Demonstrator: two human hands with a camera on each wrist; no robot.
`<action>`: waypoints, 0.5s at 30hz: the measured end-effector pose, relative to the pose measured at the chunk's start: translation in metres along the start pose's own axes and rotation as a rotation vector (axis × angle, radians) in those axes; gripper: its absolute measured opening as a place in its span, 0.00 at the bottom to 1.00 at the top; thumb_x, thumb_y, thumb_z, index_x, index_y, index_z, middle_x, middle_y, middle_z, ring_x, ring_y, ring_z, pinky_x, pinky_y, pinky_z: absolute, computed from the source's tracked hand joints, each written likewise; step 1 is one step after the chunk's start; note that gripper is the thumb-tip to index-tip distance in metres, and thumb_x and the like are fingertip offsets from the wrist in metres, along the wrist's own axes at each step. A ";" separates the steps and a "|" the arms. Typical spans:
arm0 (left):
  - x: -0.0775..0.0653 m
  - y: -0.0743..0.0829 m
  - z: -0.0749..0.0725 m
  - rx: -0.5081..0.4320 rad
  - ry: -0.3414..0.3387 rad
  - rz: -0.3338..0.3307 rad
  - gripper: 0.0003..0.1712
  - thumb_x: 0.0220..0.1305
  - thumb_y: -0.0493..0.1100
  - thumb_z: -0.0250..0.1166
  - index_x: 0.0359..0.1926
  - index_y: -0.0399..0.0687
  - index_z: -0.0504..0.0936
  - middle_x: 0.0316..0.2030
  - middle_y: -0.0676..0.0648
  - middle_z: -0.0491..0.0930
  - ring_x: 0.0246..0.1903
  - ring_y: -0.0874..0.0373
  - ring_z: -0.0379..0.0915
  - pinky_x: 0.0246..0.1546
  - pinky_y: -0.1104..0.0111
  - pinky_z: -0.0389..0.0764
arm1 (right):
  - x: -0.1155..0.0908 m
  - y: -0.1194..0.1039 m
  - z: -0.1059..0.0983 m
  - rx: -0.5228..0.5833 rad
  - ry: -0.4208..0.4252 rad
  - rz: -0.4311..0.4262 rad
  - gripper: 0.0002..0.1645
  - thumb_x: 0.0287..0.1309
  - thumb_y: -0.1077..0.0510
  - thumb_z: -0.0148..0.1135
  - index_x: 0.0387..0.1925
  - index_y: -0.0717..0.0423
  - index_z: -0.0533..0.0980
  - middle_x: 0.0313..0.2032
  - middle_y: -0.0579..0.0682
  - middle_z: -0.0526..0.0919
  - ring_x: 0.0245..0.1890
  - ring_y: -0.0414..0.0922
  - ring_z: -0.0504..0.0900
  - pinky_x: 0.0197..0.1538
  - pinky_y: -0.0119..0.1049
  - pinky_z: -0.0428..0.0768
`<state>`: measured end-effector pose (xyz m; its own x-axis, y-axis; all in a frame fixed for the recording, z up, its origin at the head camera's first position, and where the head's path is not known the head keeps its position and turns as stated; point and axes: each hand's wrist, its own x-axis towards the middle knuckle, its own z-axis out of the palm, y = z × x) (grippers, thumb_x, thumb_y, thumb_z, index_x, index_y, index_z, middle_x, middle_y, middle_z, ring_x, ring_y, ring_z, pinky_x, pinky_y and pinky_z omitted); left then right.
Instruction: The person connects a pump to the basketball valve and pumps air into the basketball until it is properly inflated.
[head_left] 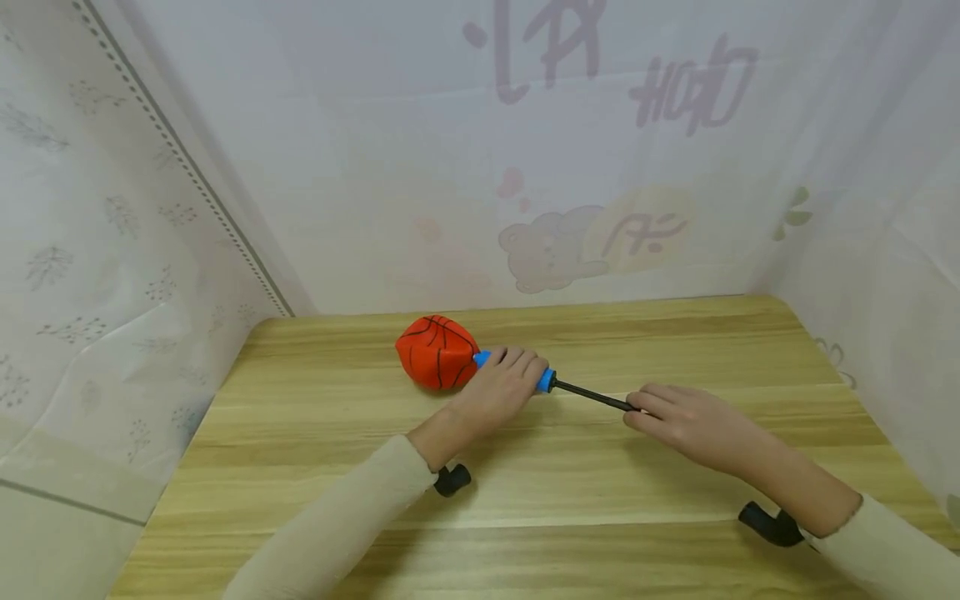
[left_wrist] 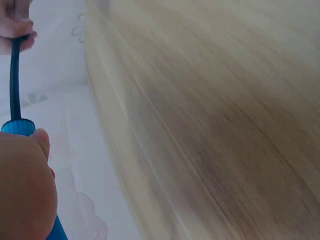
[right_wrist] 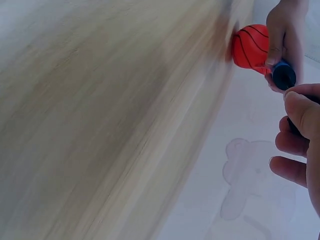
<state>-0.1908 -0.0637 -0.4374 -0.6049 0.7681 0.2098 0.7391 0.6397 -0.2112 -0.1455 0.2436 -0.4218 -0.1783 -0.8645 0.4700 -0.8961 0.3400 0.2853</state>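
A red ball with black seam lines [head_left: 437,354] lies left of centre on the table, its skin dented and pointed at one side. Against its right side is the tip of a blue hand pump [head_left: 545,381]. My left hand [head_left: 495,389] grips the pump's barrel, covering most of it. From the barrel's right end a black rod [head_left: 592,395] extends. Thumb and fingers of my right hand [head_left: 688,423] pinch the rod's far end, whose handle is largely hidden. In the right wrist view, the ball [right_wrist: 251,46] shows behind the left hand.
The wooden table [head_left: 525,533] has its far edge just beyond the ball. White printed cloth [head_left: 390,167] hangs behind and at both sides. A black wrist mount [head_left: 453,480] sits under the left wrist, and another mount [head_left: 771,523] is under the right.
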 end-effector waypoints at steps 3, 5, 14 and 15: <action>0.000 0.001 0.001 0.034 0.009 -0.009 0.16 0.79 0.50 0.54 0.56 0.44 0.70 0.52 0.48 0.74 0.52 0.52 0.69 0.58 0.58 0.71 | 0.008 0.001 0.007 0.015 -0.023 0.003 0.29 0.83 0.60 0.27 0.41 0.57 0.79 0.40 0.52 0.82 0.37 0.45 0.80 0.37 0.35 0.83; 0.000 0.002 0.001 0.048 0.017 -0.012 0.16 0.79 0.50 0.54 0.56 0.44 0.70 0.52 0.48 0.74 0.52 0.52 0.69 0.58 0.58 0.71 | 0.014 0.002 0.012 0.012 -0.024 0.001 0.29 0.83 0.60 0.27 0.41 0.58 0.79 0.40 0.52 0.81 0.37 0.46 0.80 0.38 0.35 0.83; 0.001 0.004 0.001 0.110 0.027 -0.003 0.14 0.79 0.48 0.54 0.56 0.45 0.70 0.52 0.48 0.74 0.52 0.52 0.69 0.60 0.57 0.71 | 0.040 0.007 0.036 0.018 -0.045 0.004 0.32 0.83 0.59 0.23 0.41 0.58 0.79 0.40 0.51 0.81 0.36 0.45 0.80 0.36 0.33 0.81; 0.001 0.005 0.002 0.111 0.029 -0.001 0.14 0.79 0.48 0.54 0.56 0.45 0.70 0.52 0.48 0.74 0.52 0.52 0.69 0.60 0.57 0.71 | 0.042 0.007 0.038 0.020 -0.055 0.008 0.32 0.83 0.59 0.23 0.42 0.57 0.79 0.41 0.51 0.81 0.37 0.44 0.79 0.36 0.33 0.81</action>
<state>-0.1887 -0.0596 -0.4400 -0.5959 0.7671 0.2376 0.6997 0.6412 -0.3152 -0.1749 0.1959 -0.4313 -0.2074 -0.8809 0.4255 -0.9022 0.3404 0.2650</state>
